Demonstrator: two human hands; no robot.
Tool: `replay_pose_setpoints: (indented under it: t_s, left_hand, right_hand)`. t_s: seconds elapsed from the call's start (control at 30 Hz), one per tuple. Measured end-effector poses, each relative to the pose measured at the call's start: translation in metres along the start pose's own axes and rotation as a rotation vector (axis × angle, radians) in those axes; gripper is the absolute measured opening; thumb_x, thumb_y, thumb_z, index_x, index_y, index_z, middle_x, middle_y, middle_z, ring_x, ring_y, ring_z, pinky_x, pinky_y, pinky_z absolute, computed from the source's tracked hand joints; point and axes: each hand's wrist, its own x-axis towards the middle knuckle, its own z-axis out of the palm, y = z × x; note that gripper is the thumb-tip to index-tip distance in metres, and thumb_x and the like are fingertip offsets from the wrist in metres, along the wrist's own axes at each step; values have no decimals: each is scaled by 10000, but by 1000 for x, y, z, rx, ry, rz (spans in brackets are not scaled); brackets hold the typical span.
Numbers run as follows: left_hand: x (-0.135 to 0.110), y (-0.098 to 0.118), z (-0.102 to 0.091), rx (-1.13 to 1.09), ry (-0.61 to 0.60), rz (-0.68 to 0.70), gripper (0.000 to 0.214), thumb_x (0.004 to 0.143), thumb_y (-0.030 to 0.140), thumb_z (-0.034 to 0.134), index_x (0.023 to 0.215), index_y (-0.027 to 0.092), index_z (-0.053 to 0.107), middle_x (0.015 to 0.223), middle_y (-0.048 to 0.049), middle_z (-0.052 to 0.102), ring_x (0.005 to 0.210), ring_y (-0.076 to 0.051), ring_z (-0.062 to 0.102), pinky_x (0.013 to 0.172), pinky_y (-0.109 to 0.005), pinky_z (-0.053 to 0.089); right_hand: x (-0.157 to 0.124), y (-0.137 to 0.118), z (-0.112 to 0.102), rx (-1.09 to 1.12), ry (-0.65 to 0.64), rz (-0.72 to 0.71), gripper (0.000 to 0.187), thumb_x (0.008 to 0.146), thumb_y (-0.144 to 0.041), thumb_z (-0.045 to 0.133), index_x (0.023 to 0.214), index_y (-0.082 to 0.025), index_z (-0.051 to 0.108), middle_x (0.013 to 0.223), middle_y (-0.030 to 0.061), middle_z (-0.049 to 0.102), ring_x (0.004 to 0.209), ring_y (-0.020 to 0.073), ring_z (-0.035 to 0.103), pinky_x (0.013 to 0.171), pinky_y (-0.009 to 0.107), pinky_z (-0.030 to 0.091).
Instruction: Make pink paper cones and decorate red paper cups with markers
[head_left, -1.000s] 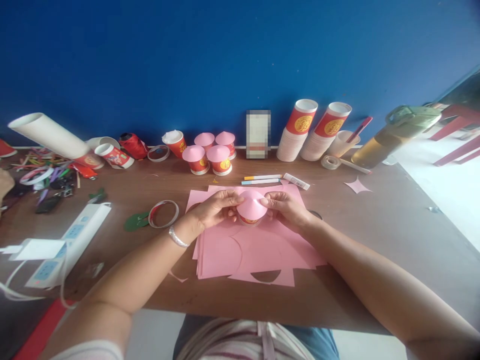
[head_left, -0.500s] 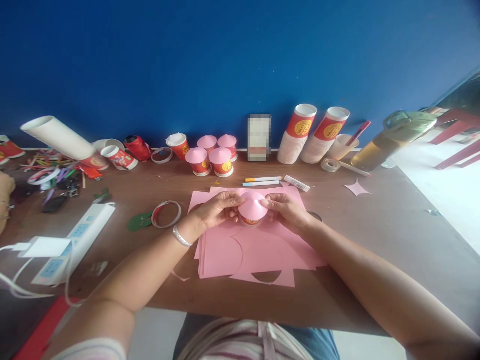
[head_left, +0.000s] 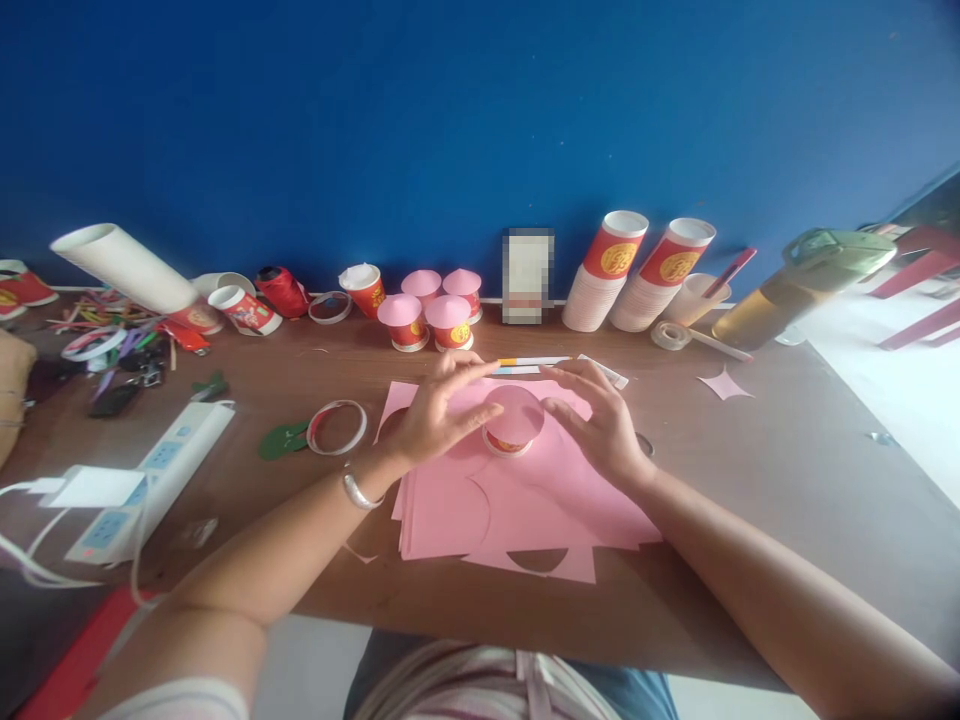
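A pink paper cone (head_left: 514, 418) sits on top of a red paper cup (head_left: 508, 446), which stands upside down on a stack of pink paper sheets (head_left: 450, 505). On the cone's left side is my left hand (head_left: 450, 408), fingers stretched and thumb near the cone's edge. My right hand (head_left: 592, 418) is open at the right side, thumb and fingers apart. Neither hand grips the cone; whether a thumb touches it I cannot tell. Behind, several finished-looking cups with pink cone tops (head_left: 450, 312) stand together.
Markers (head_left: 532, 362) and a glue stick (head_left: 606, 372) lie behind the paper. Two stacks of paper cups (head_left: 615, 250) lean near the blue wall, beside a bottle (head_left: 787, 290). A tape roll (head_left: 337, 428) and a power strip (head_left: 150, 485) lie to the left.
Both hands have let go of the cone's edge and opened, fingers raised and spread on either side. The cone stays on the cup. The view has shifted slightly.
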Motion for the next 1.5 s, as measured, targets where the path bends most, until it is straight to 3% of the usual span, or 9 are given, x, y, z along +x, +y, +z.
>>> replay_pose_setpoints:
  t_s: [0.1, 0.27, 0.67, 1.0, 1.37, 1.5]
  left_hand:
    - [-2, 3, 2, 221, -74, 193, 543, 920, 502, 739, 1387, 233, 673, 1264, -118, 588, 1242, -271, 564, 1107, -479, 504]
    - [-2, 3, 7, 338, -86, 306, 549, 925, 496, 731, 1401, 233, 654, 1249, -132, 606, 1196, -278, 579, 1023, -479, 561]
    - [-1, 6, 5, 390, -115, 287, 515, 930, 502, 726, 1356, 216, 681, 1235, -135, 649, 1160, -284, 597, 1041, -510, 540]
    - [-4, 8, 8, 458, -80, 347, 573, 994, 517, 618, 1470, 202, 571, 1359, -174, 590, 1276, -325, 564, 1087, -550, 511]
    - [-5, 12, 13, 485, -104, 400, 492, 1011, 432, 619, 1405, 137, 603, 1343, -182, 637, 1218, -307, 606, 1076, -511, 519]
    - [-6, 5, 12, 349, -116, 286, 501, 1019, 427, 607, 1459, 190, 573, 1399, -177, 589, 1332, -313, 550, 1136, -529, 485]
  right_hand:
    - [-5, -3, 7, -126, -53, -199, 402, 1002, -539, 632, 1331, -323, 708, 1232, 97, 674, 1131, 287, 628, 998, 514, 523]
    - [-9, -6, 13, -225, -115, -244, 425, 1009, -453, 639, 1425, -362, 643, 1316, 98, 654, 1230, 330, 578, 1039, 575, 503]
    - [-9, -9, 13, -226, -129, -228, 393, 1000, -405, 662, 1390, -363, 669, 1273, 87, 688, 1199, 324, 593, 1028, 577, 515]
    - [-13, -9, 15, -261, -90, -289, 529, 1018, -348, 607, 1538, -358, 512, 1393, 111, 627, 1293, 349, 561, 1072, 626, 487]
    - [-14, -9, 15, -286, -105, -313, 433, 1027, -325, 613, 1459, -304, 599, 1353, 116, 671, 1308, 344, 568, 1086, 617, 494]
    - [-15, -9, 15, -298, -118, -290, 459, 1032, -344, 601, 1489, -319, 564, 1385, 121, 660, 1326, 359, 570, 1077, 637, 499]
